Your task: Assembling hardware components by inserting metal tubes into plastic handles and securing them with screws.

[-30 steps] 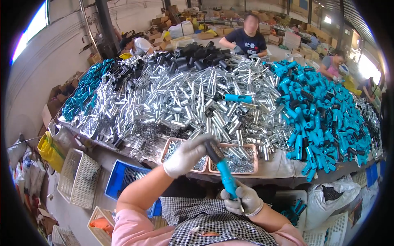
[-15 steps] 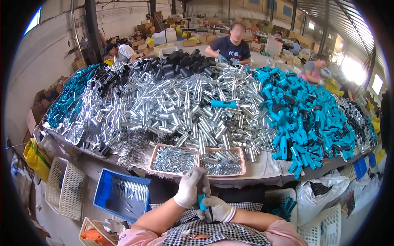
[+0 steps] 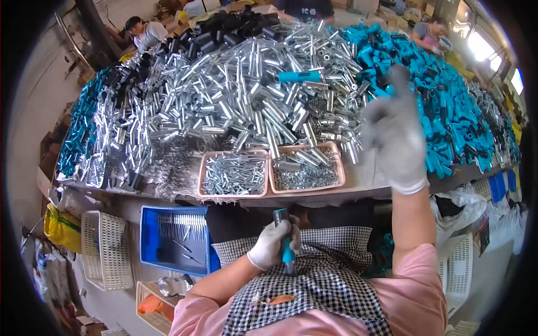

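Note:
My left hand (image 3: 268, 247), in a white glove, is closed around a teal-and-black tool handle (image 3: 287, 250) held upright in front of the checked apron. The gloved right hand (image 3: 395, 148) is stretched out over the table beside the pile of teal plastic handle parts (image 3: 448, 120). Motion smears its fingers, so I cannot make out whether anything is between them. Left of that hand lies a wide heap of shiny metal tubes and rods (image 3: 224, 95). One teal sleeve (image 3: 300, 77) rests on top of the metal.
Two pink trays of small metal parts, one left (image 3: 204, 190) and one right (image 3: 339, 182), stand at the table's near edge. Below are a blue bin (image 3: 147, 255) with slim metal pieces and a white basket (image 3: 106, 252). Black tubes (image 3: 235, 28) lie behind; co-workers sit beyond.
My right hand has left the handle and swung up and right toward the teal pile. The left hand keeps hold of the handle, slightly lower. The view has tilted down.

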Demonstrator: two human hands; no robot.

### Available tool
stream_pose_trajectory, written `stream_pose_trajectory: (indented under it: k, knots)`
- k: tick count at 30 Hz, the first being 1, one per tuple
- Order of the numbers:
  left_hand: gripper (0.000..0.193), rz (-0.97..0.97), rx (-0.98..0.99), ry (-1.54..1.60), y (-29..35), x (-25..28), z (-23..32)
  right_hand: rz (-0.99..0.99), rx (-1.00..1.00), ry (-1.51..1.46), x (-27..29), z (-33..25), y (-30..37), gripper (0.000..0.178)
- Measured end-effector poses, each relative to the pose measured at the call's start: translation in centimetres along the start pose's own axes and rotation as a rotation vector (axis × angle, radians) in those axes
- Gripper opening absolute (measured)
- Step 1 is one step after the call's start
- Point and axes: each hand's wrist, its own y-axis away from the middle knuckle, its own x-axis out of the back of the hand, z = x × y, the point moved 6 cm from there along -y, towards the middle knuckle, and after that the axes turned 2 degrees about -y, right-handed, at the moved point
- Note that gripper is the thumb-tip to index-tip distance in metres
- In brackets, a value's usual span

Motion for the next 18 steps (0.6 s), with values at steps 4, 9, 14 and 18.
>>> stream_pose_trajectory:
  k: [4,9,14,18]
  knots:
    - [0.049,-0.171,0.182,0.219,0.5,0.5,-3.9,0.087,-0.095,-0.119,1.2,4.0,2.4,0.026]
    - [0.015,-0.045,0.118,0.037,0.5,2.1,-2.2,-0.290,-0.326,0.511,-3.0,13.6,8.1,0.010]
    - [0.027,0.107,-0.012,-0.349,-1.0,5.0,1.1,-0.526,-0.251,1.113,-4.2,16.9,1.8,0.027]
    - [0.028,0.075,-0.138,-0.342,-3.2,4.9,2.6,-0.617,-0.122,1.266,-4.8,19.9,-3.0,0.031]
